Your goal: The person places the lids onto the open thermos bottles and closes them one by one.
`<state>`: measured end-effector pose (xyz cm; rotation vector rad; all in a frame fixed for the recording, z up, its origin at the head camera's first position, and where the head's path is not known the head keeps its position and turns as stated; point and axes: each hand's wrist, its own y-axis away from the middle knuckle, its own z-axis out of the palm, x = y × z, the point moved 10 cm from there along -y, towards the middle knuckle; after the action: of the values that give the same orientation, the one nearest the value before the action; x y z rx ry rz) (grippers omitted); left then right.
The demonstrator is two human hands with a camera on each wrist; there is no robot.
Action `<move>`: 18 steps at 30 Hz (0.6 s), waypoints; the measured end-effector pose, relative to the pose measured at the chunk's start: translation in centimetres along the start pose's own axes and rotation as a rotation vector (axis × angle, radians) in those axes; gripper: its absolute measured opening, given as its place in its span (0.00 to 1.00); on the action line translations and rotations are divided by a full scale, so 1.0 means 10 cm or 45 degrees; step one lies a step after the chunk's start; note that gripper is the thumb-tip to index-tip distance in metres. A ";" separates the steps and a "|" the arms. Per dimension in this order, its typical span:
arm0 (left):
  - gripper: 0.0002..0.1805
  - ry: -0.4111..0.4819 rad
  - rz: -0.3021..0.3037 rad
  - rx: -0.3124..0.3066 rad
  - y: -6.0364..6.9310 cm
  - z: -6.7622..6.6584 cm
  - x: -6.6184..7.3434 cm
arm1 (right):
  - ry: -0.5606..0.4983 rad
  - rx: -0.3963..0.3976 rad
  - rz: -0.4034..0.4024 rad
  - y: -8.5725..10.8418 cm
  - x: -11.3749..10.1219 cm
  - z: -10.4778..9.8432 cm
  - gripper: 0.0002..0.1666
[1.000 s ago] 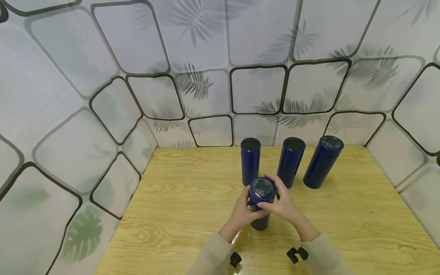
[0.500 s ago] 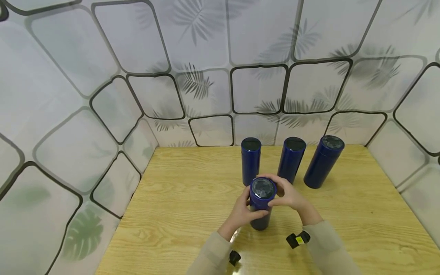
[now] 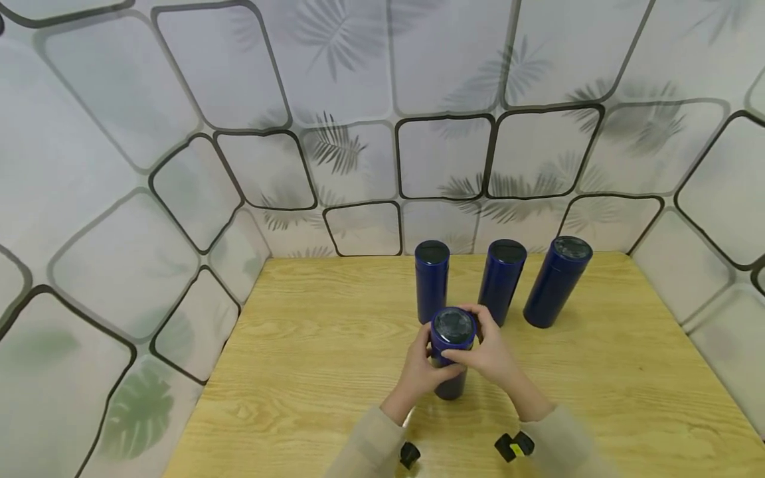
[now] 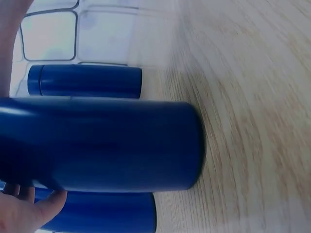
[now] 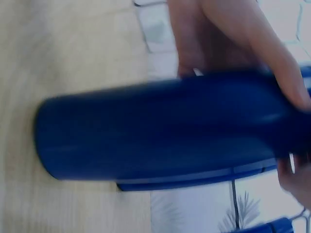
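Observation:
A dark blue thermos (image 3: 452, 386) with a dark round top stands upright on the wooden table, between my two hands. My left hand (image 3: 416, 372) grips its upper body from the left, thumb across the near side. From the right, my right hand (image 3: 493, 357) holds it at the lid (image 3: 453, 325), thumb in front and fingers behind. In the left wrist view the thermos (image 4: 107, 145) lies across the picture, with my left thumb (image 4: 51, 206) against it. The right wrist view shows my left hand (image 5: 218, 34) curled over the same thermos (image 5: 146, 131).
Behind stand three similar blue thermoses: one at left (image 3: 431, 285), one in the middle (image 3: 502, 285) and one at right (image 3: 552, 285). A patterned curtain (image 3: 358, 166) encloses the back and sides of the wooden table (image 3: 311, 358).
Half a second ago my right hand was turned farther round the lid, its thumb to the right. Now the thumb is back across the front. The left hand keeps its grip.

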<state>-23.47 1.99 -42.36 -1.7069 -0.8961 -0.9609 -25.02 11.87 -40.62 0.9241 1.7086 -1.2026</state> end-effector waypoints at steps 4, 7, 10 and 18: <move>0.35 -0.034 0.016 0.029 0.01 -0.01 0.02 | 0.055 0.060 0.012 0.04 0.02 0.00 0.45; 0.36 -0.009 -0.017 -0.019 0.02 0.03 -0.02 | -0.149 -0.125 -0.127 0.02 -0.05 0.06 0.45; 0.37 0.022 -0.063 -0.052 0.02 0.06 -0.05 | -0.327 -0.301 -0.238 0.00 -0.13 0.09 0.42; 0.34 -0.022 0.011 0.061 -0.01 -0.01 0.05 | 0.089 0.052 0.017 -0.02 -0.02 0.00 0.44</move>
<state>-23.37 2.02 -41.87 -1.6795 -0.9156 -0.9136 -25.15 11.79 -40.39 1.0115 1.7356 -1.2129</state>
